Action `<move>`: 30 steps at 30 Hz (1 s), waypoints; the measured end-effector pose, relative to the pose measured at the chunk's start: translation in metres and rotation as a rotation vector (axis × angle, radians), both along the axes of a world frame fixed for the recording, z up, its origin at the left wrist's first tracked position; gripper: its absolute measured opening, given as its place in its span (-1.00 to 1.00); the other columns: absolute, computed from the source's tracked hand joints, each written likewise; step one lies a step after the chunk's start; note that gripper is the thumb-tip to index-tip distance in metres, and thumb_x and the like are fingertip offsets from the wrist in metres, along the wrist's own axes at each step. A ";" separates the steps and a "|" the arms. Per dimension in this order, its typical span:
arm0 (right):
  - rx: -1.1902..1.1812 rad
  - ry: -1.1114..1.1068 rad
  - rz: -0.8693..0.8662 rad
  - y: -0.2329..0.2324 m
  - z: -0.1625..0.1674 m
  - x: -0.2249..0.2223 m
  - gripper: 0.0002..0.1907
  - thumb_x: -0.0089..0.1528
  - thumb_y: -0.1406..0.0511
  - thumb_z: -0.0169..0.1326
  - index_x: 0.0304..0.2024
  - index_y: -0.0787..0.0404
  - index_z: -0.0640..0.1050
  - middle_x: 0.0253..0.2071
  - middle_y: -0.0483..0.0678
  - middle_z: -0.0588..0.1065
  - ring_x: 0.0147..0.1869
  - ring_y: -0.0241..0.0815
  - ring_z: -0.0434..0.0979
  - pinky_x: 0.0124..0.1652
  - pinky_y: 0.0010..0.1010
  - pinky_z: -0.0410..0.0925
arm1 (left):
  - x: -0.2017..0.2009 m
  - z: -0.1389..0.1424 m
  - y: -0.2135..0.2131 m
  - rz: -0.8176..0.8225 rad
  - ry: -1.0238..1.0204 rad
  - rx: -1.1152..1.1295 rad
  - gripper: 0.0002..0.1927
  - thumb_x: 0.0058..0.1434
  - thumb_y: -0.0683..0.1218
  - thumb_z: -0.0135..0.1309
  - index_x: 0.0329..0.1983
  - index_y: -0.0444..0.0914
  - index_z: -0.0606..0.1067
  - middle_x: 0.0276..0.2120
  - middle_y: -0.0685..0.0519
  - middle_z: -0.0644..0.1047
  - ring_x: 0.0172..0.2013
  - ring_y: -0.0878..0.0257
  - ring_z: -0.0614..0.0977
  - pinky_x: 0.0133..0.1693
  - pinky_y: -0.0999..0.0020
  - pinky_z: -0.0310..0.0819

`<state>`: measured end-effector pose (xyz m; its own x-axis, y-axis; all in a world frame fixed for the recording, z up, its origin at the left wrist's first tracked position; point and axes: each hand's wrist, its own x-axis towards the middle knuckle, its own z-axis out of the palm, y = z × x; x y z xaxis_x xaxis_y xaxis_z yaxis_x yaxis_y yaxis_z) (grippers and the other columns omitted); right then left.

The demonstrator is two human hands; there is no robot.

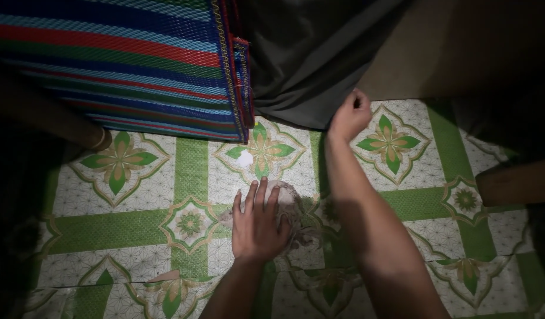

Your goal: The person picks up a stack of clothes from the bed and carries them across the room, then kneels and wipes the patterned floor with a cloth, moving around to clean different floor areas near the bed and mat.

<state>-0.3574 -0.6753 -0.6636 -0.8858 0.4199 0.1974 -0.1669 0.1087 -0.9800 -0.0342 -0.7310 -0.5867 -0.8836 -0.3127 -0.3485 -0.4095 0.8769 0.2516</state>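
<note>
I see no package, label or sign here; the nearest thing to one is the woven plastic mat (119,59) at eleven o'clock, a flat sheet in blue, red and green stripes with a stitched yellow-and-red hem running down its right edge. It lies over the floor covering (136,230), a sheet printed with white tiles, green bands and four-petalled green and tan flowers. A small pale round spot (245,159) sits on the flower at the centre of the view.

My left hand (258,227) lies flat, palm down, fingers spread a little, pressing on a crumpled rag (293,207) at about six o'clock from that spot. The rag is a thin, mottled grey-brown cloth, bunched and wrinkled, showing beyond my fingertips and along the right side of my hand; it rests on the floor covering where a white tile meets a green band.

My right hand (350,115) is at one o'clock, fingers curled shut, pinching the lower edge of a dark grey cloth (308,59) that hangs from twelve o'clock, just right of the mat's hem. My forearm runs from five o'clock up to it.

At nine o'clock a brown limb (48,118) lies in shadow, a thin bangle (100,139) at its end. At three o'clock a brown shape (514,182) is too dark to tell.
</note>
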 end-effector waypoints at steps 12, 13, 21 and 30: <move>0.099 0.067 0.079 -0.003 -0.001 -0.003 -0.78 0.34 0.30 0.00 -0.10 0.32 0.56 -0.17 -0.04 0.58 -0.08 -0.14 0.56 0.01 -0.31 0.39 | 0.002 -0.005 0.001 -0.007 0.092 -0.034 -0.18 0.19 0.21 -0.11 0.52 -0.08 0.08 0.54 -0.06 -0.07 0.51 0.07 -0.11 0.38 -0.08 -0.38; 0.181 0.065 0.081 0.001 0.000 -0.005 -0.80 0.34 0.30 0.01 -0.11 0.31 0.56 -0.19 -0.06 0.58 -0.11 -0.17 0.57 -0.01 -0.32 0.40 | 0.001 -0.006 0.001 -0.004 0.067 -0.029 -0.19 0.20 0.20 -0.12 0.51 -0.08 0.08 0.53 -0.05 -0.06 0.50 0.09 -0.11 0.39 -0.08 -0.38; 0.091 -0.038 0.034 0.011 0.025 -0.007 -0.81 0.26 0.29 0.17 -0.19 0.30 0.53 -0.36 -0.10 0.56 -0.30 -0.27 0.53 -0.19 -0.40 0.44 | 0.000 0.002 0.001 -0.006 0.024 -0.028 -0.19 0.22 0.21 -0.14 0.54 -0.06 0.06 0.56 -0.05 -0.07 0.48 0.13 -0.12 0.40 -0.05 -0.39; -0.085 0.098 0.194 -0.005 0.038 0.018 -0.71 0.27 0.30 -0.01 -0.02 0.29 0.55 -0.08 -0.03 0.54 0.02 -0.17 0.51 0.07 -0.38 0.36 | -0.001 0.001 -0.001 -0.016 -0.023 -0.019 -0.18 0.23 0.21 -0.15 0.55 -0.05 0.03 0.56 -0.04 -0.12 0.48 0.14 -0.14 0.39 -0.07 -0.42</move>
